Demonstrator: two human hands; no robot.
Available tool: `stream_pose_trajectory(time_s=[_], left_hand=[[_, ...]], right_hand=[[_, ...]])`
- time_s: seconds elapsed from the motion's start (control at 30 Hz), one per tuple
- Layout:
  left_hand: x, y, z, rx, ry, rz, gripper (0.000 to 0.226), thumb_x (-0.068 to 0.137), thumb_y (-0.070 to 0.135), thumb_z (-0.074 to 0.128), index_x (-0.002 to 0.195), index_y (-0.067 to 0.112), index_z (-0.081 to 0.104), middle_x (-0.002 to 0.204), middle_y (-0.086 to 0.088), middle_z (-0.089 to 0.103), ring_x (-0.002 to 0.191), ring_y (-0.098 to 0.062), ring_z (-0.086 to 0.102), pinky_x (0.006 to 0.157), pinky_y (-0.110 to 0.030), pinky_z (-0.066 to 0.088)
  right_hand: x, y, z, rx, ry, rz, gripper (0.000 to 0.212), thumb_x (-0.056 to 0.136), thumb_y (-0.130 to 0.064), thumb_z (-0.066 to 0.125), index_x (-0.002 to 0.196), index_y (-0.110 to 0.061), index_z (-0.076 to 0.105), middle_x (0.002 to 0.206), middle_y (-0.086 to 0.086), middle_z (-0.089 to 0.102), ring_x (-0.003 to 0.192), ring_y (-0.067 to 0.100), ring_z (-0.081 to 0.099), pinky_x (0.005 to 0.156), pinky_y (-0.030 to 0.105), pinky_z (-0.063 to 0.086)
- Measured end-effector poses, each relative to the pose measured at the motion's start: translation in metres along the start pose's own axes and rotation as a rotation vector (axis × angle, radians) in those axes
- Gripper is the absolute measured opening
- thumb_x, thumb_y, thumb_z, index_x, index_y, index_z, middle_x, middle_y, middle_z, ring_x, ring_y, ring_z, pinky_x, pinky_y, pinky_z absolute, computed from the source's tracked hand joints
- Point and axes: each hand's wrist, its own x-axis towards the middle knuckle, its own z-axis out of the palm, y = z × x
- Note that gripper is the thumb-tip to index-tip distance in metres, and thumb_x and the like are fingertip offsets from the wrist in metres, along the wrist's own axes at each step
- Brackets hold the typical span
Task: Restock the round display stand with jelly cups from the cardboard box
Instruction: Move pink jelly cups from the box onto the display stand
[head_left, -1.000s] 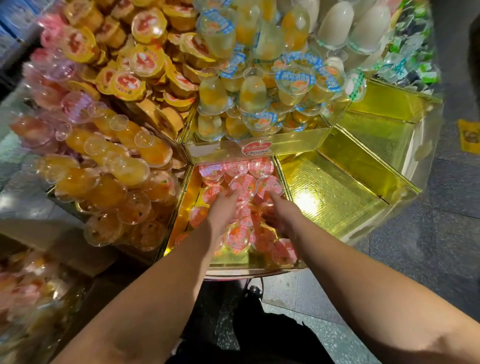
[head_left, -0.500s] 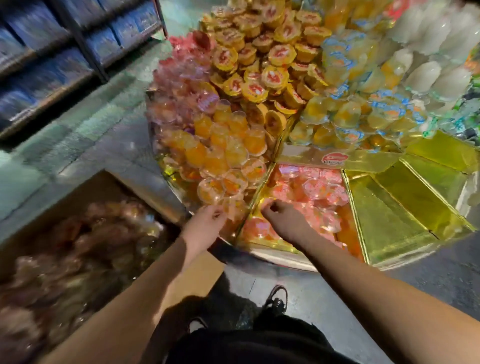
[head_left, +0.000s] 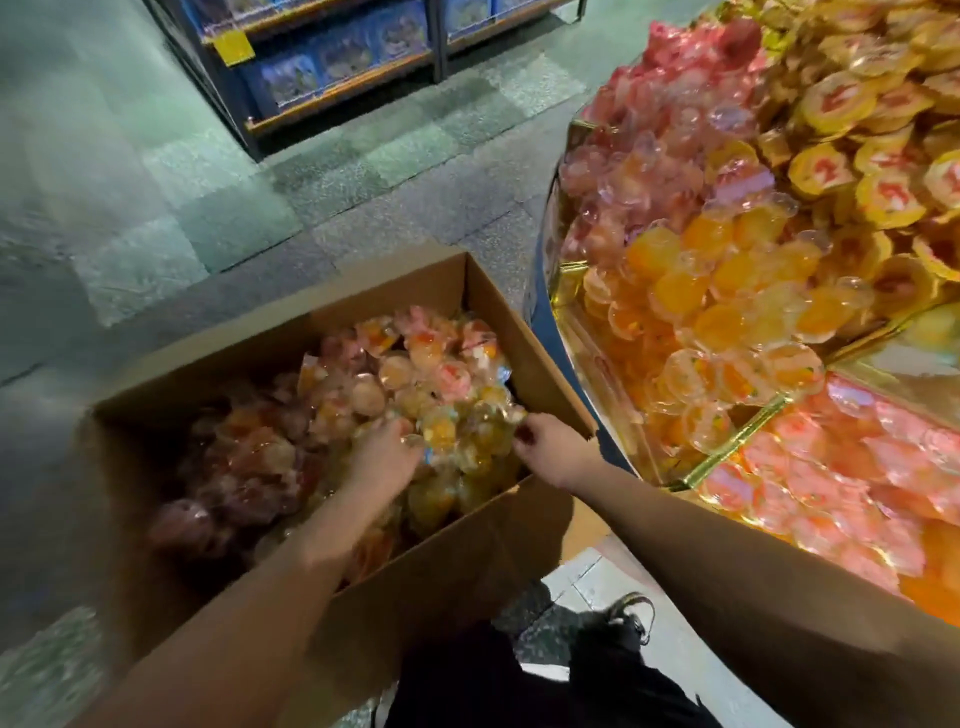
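Half a sec ago both my hands were at the display stand (head_left: 563, 291), over the compartment w/ the red-lidded cups. Now they're down in the cardboard box (head_left: 540, 358) on the floor, to the left of the stand. So the last batch is dropped off & I'm on the next pickup, I reckon: task is mid-cycle, not near done, since the box looks well filled.

Left hand (head_left: 382, 457) is deep in the pile of jelly cups (head_left: 415, 389), fingers (head_left: 402, 427) curled down among the orange & yellow ones, touching them. Looks like I'm scooping, but can't tell if anything's actually gripped yet; the frame's blurred there.

Right hand (head_left: 553, 449) sits at the box's right edge, near the corner closest to the stand, fingers bent in toward the cups and just touching the nearest ones. Can't tell if it's holding one either.

Cups lie right under & between both hands, loose in clear wrap, pink ones further back, darker ones to the left. Stand's orange cups (head_left: 727, 301) are piled high just right of the box.
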Motion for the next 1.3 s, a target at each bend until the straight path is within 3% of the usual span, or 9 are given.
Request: stream_pose_trajectory(time_s=[0.17, 0.27, 0.43, 0.57, 0.67, 0.83, 1.0, 1.2, 1.3], left_hand=[[0.039, -0.008, 0.002, 0.115, -0.067, 0.102, 0.041, 0.093, 0.032, 0.059, 0.129, 0.014, 0.051, 0.130, -0.005, 0.049, 0.111, -0.019, 0.052, 0.094, -0.034, 0.048], [0.067, 0.001, 0.010, 0.121, -0.126, 0.120, 0.054, 0.093, 0.032, 0.058, 0.142, 0.015, 0.043, 0.146, -0.005, 0.038, 0.129, -0.024, 0.043, 0.107, -0.038, 0.040], [0.111, 0.017, 0.020, 0.164, -0.086, 0.222, 0.061, 0.096, 0.026, 0.055, 0.151, 0.019, 0.031, 0.157, -0.002, 0.029, 0.141, -0.025, 0.032, 0.117, -0.039, 0.029], [0.143, 0.027, 0.026, 0.252, -0.086, 0.305, 0.060, 0.100, 0.020, 0.047, 0.155, 0.020, 0.024, 0.160, -0.001, 0.024, 0.143, -0.026, 0.029, 0.117, -0.039, 0.029], [0.156, 0.031, 0.030, 0.342, -0.091, 0.332, 0.049, 0.100, 0.014, 0.039, 0.149, 0.020, 0.035, 0.154, -0.001, 0.035, 0.139, -0.026, 0.031, 0.112, -0.040, 0.033], [0.152, 0.026, 0.032, 0.432, -0.093, 0.339, 0.039, 0.098, 0.007, 0.039, 0.135, 0.019, 0.047, 0.141, -0.005, 0.044, 0.129, -0.027, 0.039, 0.101, -0.042, 0.042], [0.138, 0.024, 0.032, 0.598, -0.085, 0.434, 0.045, 0.095, 0.009, 0.047, 0.139, 0.021, 0.045, 0.146, -0.005, 0.038, 0.137, -0.029, 0.030, 0.107, -0.044, 0.037], [0.131, 0.025, 0.037, 0.762, -0.025, 0.629, 0.048, 0.094, 0.010, 0.050, 0.140, 0.023, 0.047, 0.142, -0.003, 0.047, 0.135, -0.026, 0.035, 0.111, -0.042, 0.032], [0.122, 0.030, 0.034, 0.703, -0.020, 0.641, 0.053, 0.092, 0.008, 0.054, 0.142, 0.024, 0.046, 0.146, -0.005, 0.042, 0.137, -0.028, 0.033, 0.113, -0.043, 0.031]], right_hand=[[0.058, -0.013, 0.006, 0.001, -0.037, 0.154, 0.036, 0.100, -0.037, 0.047, 0.122, -0.010, 0.055, 0.111, 0.008, 0.061, 0.090, 0.021, 0.058, 0.075, 0.033, 0.047], [0.089, -0.021, 0.008, 0.109, -0.030, 0.251, 0.047, 0.100, -0.040, 0.046, 0.136, -0.010, 0.047, 0.129, 0.010, 0.057, 0.110, 0.027, 0.057, 0.081, 0.031, 0.043], [0.143, -0.024, 0.010, 0.488, 0.069, 0.491, 0.074, 0.094, -0.060, 0.044, 0.146, -0.008, 0.039, 0.133, 0.015, 0.056, 0.117, 0.034, 0.057, 0.101, 0.046, 0.048], [0.178, -0.031, 0.011, 0.571, 0.148, 0.564, 0.087, 0.088, -0.069, 0.045, 0.147, -0.006, 0.036, 0.140, 0.017, 0.050, 0.122, 0.038, 0.053, 0.103, 0.050, 0.046], [0.197, -0.031, 0.014, 0.663, 0.146, 0.630, 0.095, 0.084, -0.077, 0.042, 0.147, -0.006, 0.036, 0.139, 0.014, 0.053, 0.120, 0.035, 0.056, 0.101, 0.049, 0.048], [0.195, -0.021, 0.022, 0.821, 0.165, 0.649, 0.060, 0.095, -0.052, 0.046, 0.137, -0.010, 0.048, 0.118, 0.008, 0.062, 0.095, 0.025, 0.062, 0.070, 0.037, 0.051], [0.173, 0.009, 0.042, 1.081, 0.136, 0.641, 0.074, 0.080, -0.049, 0.066, 0.144, -0.019, 0.042, 0.126, 0.007, 0.060, 0.107, 0.028, 0.063, 0.094, 0.047, 0.055], [0.137, 0.020, 0.047, 1.188, 0.125, 0.599, 0.067, 0.087, -0.025, 0.071, 0.146, -0.016, 0.041, 0.120, 0.007, 0.063, 0.109, 0.027, 0.063, 0.099, 0.045, 0.052], [0.114, 0.019, 0.042, 1.236, 0.165, 0.578, 0.063, 0.086, -0.017, 0.071, 0.144, -0.017, 0.044, 0.114, 0.005, 0.065, 0.103, 0.024, 0.065, 0.093, 0.039, 0.055]])
